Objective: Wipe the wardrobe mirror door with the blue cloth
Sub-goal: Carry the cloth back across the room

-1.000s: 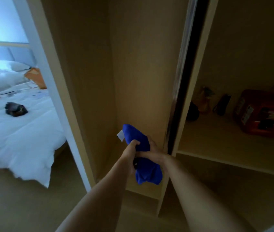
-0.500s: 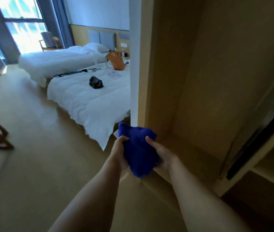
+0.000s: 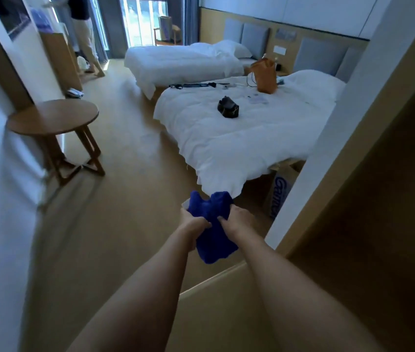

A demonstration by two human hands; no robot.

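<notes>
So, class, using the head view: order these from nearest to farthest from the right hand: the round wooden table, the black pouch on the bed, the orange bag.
From the right hand:
1. Black pouch, on the near bed, ahead.
2. Round wooden table, far left, by the wall.
3. Orange bag, at the bed's head end.

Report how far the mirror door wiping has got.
Done: the blue cloth is picked up. In hand: the left hand and right hand both grip it, bunched, in front of the body. Left: all the wiping; the cloth touches no surface, and no mirror door shows in this view.
</notes>
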